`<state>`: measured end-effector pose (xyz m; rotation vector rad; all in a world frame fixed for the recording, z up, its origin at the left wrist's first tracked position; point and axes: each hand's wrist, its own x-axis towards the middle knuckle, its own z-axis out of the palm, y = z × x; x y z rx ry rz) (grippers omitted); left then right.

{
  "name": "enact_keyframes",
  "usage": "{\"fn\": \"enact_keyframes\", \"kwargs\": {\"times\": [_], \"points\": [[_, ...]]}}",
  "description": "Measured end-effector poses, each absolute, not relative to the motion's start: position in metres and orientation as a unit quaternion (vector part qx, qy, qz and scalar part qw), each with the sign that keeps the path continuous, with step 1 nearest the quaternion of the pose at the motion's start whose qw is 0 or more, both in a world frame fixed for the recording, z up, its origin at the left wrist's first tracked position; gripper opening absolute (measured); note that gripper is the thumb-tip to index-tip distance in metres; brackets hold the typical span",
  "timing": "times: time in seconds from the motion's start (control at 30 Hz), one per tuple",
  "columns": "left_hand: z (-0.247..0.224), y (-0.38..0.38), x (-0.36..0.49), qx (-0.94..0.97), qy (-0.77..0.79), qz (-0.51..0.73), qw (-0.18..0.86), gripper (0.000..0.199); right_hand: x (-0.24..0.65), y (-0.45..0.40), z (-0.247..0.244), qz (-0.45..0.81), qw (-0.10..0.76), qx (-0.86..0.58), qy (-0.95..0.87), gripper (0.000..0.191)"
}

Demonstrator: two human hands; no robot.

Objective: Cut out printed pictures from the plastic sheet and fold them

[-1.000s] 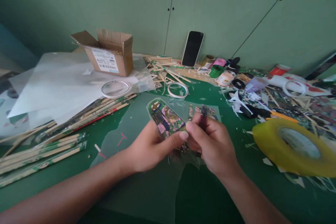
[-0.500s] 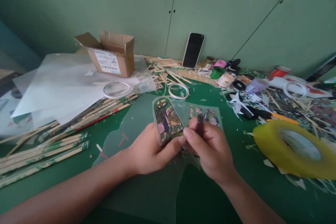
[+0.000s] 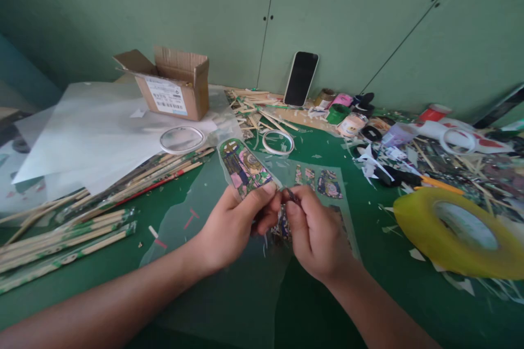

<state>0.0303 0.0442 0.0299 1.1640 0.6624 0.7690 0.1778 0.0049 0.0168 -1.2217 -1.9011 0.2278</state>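
left hand (image 3: pixel 229 223), fingers clamped on arched patterned piece (image 3: pixel 246 168), right hand (image 3: pixel 317 232), fingers closed on small dark tool (image 3: pixel 292 195), cardboard box (image 3: pixel 200 95), its barcode label (image 3: pixel 164 96) illegible

grn tbl (image 3: pixel 311 311) | transluc. sht (image 3: pixel 229 300) ctr | stx (image 3: pixel 67 253) L | yel. tape roll (image 3: pixel 415 229) R

this looks like a place for making crafts, maybe a small workshop. the green table (image 3: pixel 315 305) is messy with cut bits (image 3: pixel 370 161). there are lots of thin wooden sticks (image 3: pixel 67 256), a fat roll of yellow tape (image 3: pixel 413 234), little jars (image 3: pixel 352 125), big sheets of pale paper (image 3: pixel 94 125) and an open cardboard box (image 3: pixel 172 95). a plain green wall (image 3: pixel 347 11) stands behind.
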Motion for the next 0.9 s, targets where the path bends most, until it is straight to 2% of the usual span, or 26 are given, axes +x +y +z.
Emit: {"fn": "enact_keyframes", "kwargs": {"times": [0.33,0.9], "points": [[0.037,0.044,0.031,0.553,0.300,0.334,0.702,0.030,0.176,0.006,0.017,0.003,0.400,-0.501,-0.768,0.015],[0.043,0.044,0.030,0.540,0.291,0.319,0.722,0.031,0.175,0.006,0.015,-0.019,0.397,-0.493,-0.774,0.016]]}}
